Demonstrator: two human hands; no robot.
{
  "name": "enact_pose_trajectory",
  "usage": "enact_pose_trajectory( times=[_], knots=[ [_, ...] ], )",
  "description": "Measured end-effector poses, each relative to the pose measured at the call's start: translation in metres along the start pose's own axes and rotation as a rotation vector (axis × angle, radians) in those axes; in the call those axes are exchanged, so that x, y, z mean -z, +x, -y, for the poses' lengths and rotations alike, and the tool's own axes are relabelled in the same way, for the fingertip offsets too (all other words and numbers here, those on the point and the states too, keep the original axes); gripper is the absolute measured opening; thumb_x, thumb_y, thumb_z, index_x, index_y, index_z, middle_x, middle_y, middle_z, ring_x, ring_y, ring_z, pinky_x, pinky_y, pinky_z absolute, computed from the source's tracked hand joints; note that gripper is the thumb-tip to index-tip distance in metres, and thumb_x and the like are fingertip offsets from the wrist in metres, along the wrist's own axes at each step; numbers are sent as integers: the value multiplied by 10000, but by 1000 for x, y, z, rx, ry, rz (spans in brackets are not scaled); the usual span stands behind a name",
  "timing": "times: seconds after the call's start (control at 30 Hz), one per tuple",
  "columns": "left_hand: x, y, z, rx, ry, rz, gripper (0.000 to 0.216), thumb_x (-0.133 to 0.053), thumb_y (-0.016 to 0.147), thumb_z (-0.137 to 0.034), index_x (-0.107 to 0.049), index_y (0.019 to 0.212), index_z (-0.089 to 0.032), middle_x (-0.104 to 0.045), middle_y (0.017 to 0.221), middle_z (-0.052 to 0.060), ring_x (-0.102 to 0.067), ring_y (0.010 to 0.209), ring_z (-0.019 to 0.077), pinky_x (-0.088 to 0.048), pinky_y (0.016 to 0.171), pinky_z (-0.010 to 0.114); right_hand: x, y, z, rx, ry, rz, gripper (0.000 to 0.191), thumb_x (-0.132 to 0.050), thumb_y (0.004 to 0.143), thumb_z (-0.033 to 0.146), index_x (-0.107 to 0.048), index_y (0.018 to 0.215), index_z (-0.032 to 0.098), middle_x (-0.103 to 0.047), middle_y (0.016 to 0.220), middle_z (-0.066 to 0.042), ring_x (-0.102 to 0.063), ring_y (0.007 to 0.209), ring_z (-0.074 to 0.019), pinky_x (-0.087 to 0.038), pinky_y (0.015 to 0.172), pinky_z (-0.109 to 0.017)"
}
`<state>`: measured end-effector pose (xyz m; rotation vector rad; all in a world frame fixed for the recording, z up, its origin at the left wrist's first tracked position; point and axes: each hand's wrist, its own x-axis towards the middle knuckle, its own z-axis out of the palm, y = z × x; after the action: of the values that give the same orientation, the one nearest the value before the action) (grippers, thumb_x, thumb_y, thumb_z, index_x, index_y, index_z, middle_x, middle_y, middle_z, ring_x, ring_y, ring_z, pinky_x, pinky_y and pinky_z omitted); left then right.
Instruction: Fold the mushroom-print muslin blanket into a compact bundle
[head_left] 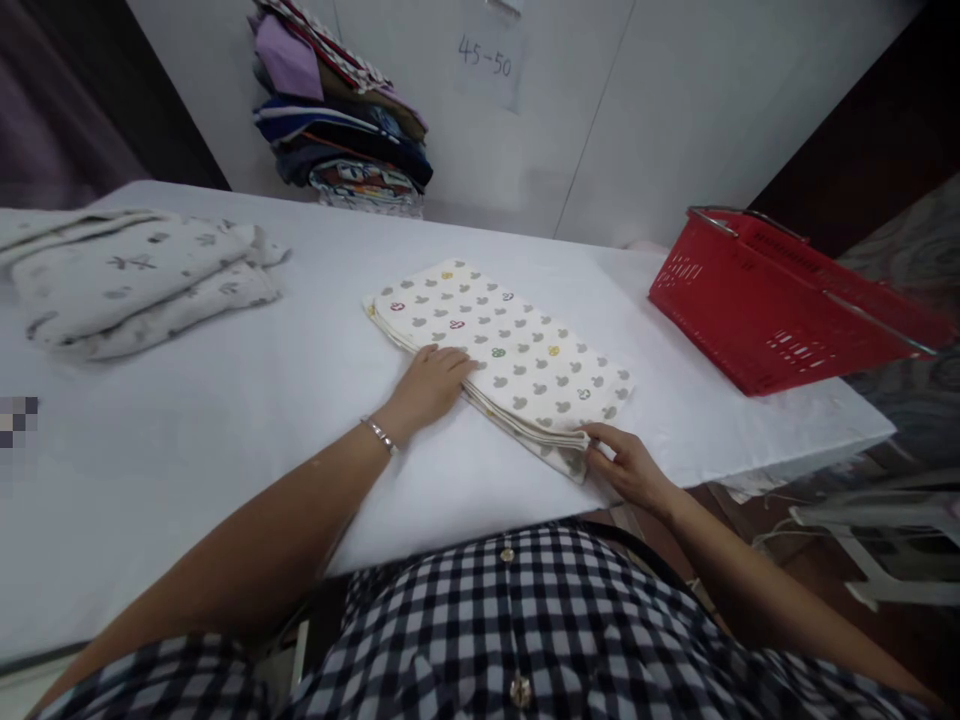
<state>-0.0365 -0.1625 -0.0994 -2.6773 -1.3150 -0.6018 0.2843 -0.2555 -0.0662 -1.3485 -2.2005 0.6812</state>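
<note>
A folded white cloth (517, 345) with grey, red, yellow and green printed shapes lies in front of me on the white-covered table (315, 400). My left hand (431, 390) rests on its near edge, fingers stretched out flat over the top layer. At the cloth's near right corner, my right hand (630, 465) pinches the folded layers between thumb and fingers. That corner is slightly raised, and a lower layer shows beneath it.
A loosely folded white printed cloth (142, 280) lies on the table's left side. On the right stands a red plastic basket (772, 300) near the table edge. Behind the table rises a stack of folded fabrics (345, 120) against the wall. A white stool (885, 540) is at lower right.
</note>
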Motion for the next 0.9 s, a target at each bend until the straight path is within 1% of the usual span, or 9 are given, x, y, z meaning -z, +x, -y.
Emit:
enact_pose_trajectory(
  times=[0.17,0.27,0.43,0.57,0.77,0.9],
  knots=[
    [-3,4,-24,-245,-67,0,312,-402,886,-138,-533,1164,-195,-578,1205,54,-470,1153,186,-309,1018,390,0,-2,2,8,-2,12,210,-459,842,222,-576,1017,214,-636,920,-37,-591,827,-180,-475,746,-288],
    [-3,5,-29,-315,-85,-13,292,-406,887,-128,-540,1139,-188,-580,1205,49,-490,1123,180,-343,987,374,1,-3,2,26,-18,38,217,-456,853,230,-568,1039,220,-633,958,-43,-590,864,-186,-477,770,-300],
    [-6,4,-26,-321,-114,-34,210,-433,891,-165,-562,1056,-169,-611,1130,51,-525,1057,171,-393,923,344,2,-2,2,55,-43,48,225,-455,872,260,-560,1069,227,-629,985,-48,-593,881,-187,-490,770,-300],
    [-9,3,-25,-323,-138,-29,174,-421,904,-188,-576,982,-177,-632,1060,40,-544,1012,165,-410,882,331,2,-3,1,74,-39,80,238,-460,882,281,-546,1098,228,-615,1029,-66,-582,927,-195,-486,809,-316],
    [-8,4,-25,-288,-153,5,177,-405,914,-207,-573,966,-179,-632,1036,36,-551,991,160,-409,856,321,3,-7,-4,156,-71,55,338,-527,854,305,-493,1180,227,-557,1151,-92,-542,1043,-216,-460,899,-368],
    [-6,5,-26,-274,-150,22,180,-400,916,-211,-570,962,-172,-630,1041,36,-547,994,160,-404,864,314,6,-10,-3,179,-71,73,354,-540,851,292,-475,1195,241,-544,1163,-87,-536,1060,-210,-462,911,-365]
  ],
)
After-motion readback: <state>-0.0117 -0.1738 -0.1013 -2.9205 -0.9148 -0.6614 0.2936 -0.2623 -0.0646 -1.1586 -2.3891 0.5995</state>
